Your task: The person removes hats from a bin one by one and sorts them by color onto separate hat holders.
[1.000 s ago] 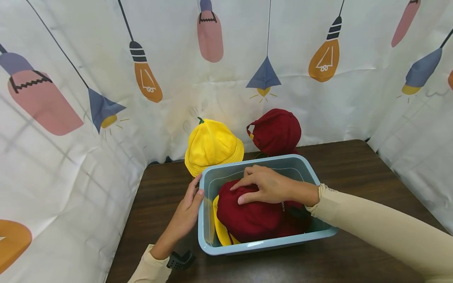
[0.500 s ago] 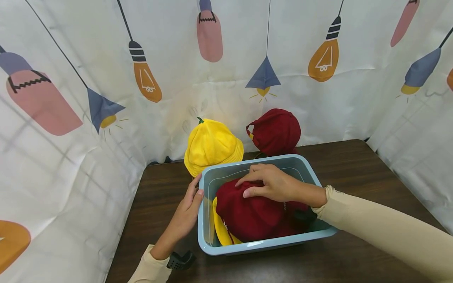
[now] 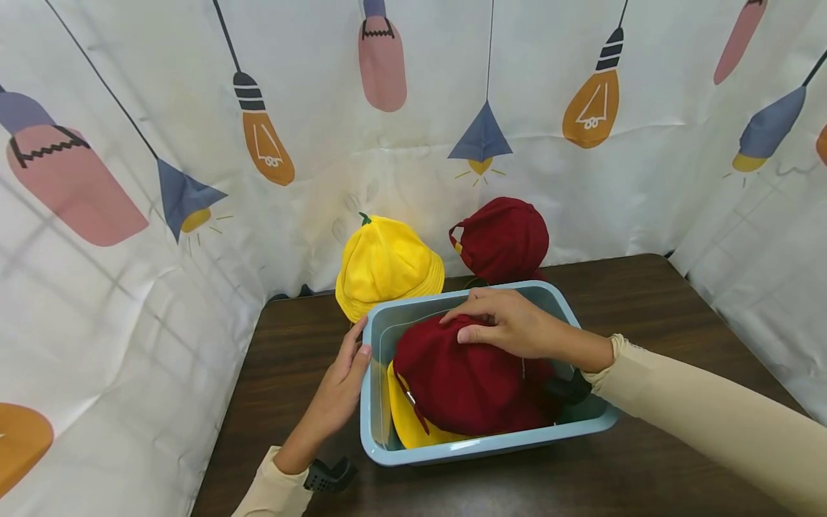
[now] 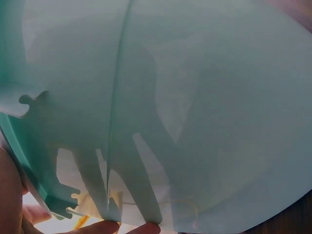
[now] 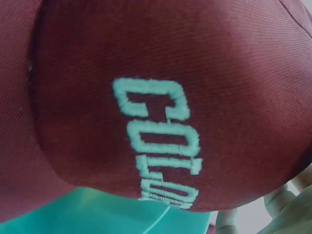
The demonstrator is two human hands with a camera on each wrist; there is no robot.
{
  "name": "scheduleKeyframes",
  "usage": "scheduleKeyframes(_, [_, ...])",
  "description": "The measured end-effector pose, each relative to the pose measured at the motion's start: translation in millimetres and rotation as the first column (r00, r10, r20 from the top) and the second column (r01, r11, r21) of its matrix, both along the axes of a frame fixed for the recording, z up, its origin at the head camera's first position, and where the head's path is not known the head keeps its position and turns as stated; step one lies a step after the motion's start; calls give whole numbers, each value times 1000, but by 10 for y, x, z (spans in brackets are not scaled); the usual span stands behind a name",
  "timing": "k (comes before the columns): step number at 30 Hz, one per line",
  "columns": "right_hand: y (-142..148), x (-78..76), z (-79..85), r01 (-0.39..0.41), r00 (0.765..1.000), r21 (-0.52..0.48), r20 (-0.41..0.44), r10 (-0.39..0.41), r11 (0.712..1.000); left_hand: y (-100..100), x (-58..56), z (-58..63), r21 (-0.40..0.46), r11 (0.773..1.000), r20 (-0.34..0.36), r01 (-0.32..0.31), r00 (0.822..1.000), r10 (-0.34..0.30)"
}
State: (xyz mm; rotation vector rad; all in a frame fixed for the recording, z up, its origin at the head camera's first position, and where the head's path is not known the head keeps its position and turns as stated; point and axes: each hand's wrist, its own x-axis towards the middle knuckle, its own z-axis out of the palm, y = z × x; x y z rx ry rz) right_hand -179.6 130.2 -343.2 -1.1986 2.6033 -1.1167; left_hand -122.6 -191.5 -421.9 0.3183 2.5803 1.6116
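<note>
A red baseball cap (image 3: 461, 380) with embroidered light lettering lies in a light-blue plastic bin (image 3: 373, 402), tilted, its strap end raised toward the front left. My right hand (image 3: 517, 323) pinches the top of its crown between thumb and fingers. In the right wrist view, the cap (image 5: 87, 122) fills most of the picture and the hand's fingers (image 5: 278, 202) show at its lower right. Beneath the cap, a yellow hat (image 3: 410, 416) is partly covered. My left hand (image 3: 339, 388) rests with extended fingers against the bin's left rim; its fingertips (image 4: 146, 228) touch the wall.
Behind the bin, a yellow bucket hat (image 3: 388, 266) with a green stem stands on the left. Another red cap (image 3: 507, 240) sits to its right, near the curtain (image 3: 413, 172). The bin stands on a dark wooden table (image 3: 646, 309).
My right hand has moved slightly up and right, drawing the red cap's crown with it. More of the cap's strap and the yellow hat below now shows. The left hand stays put.
</note>
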Motion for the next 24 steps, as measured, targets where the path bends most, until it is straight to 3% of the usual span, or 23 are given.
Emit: scheduleKeyframes(24, [193,-88,296,106,993,-120,72,-98,987,-9,-9,-10,-11,1000,-9,3,1000,-3])
